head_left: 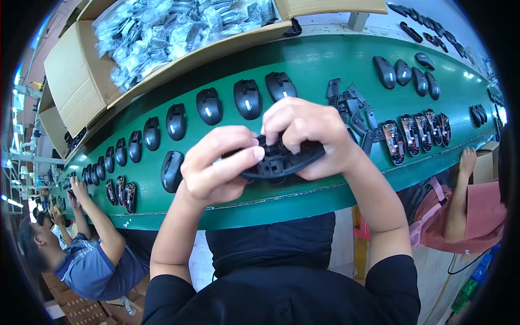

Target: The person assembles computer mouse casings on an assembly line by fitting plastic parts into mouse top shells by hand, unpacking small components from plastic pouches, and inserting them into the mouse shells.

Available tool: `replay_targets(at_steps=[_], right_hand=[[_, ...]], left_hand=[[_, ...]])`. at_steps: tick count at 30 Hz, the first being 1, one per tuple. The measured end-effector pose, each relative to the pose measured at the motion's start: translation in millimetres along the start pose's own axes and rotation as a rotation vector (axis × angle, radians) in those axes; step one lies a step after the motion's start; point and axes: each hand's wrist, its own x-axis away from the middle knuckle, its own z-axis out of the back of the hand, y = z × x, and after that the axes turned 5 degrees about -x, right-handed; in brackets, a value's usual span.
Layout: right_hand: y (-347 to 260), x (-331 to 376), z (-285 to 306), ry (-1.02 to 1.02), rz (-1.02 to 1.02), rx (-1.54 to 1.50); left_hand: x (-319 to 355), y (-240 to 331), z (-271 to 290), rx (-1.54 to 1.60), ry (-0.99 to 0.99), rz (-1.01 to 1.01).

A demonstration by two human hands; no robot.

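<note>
Between my two hands, above the near edge of the green bench, is a black computer mouse shell [284, 164] with its hollow inside facing up. My left hand [219, 165] grips its left end, thumb and fingertips pressed at the inner part. Around the right end my right hand [306, 132] is closed, its fingers bent down into the shell. Whether a small part sits between the fingertips is hidden. Just beyond my hands stand assembled black mice [247, 99] in a row. A single mouse [172, 172] lies left of my left hand.
Loose black plastic parts [355, 111] and open mouse bases with circuit boards [393, 142] lie right on the green bench [325, 59]. A cardboard box [81, 70] of bagged parts [162, 38] stands at the far left. Co-workers sit left [97, 265] and right [460, 216].
</note>
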Motion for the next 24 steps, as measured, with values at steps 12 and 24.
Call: replay_targets(at_steps=[12,24], right_hand=[[-7.8,0.6,-4.4,-0.034,0.147,0.037],[-2.6,4.9,-0.4,-0.114,-0.436,-0.005]], left_hand=[[12.7,9.7,6.1,0.141,-0.042,0.0],[56.9,34.1,24.3,0.031,-0.073,0.674]])
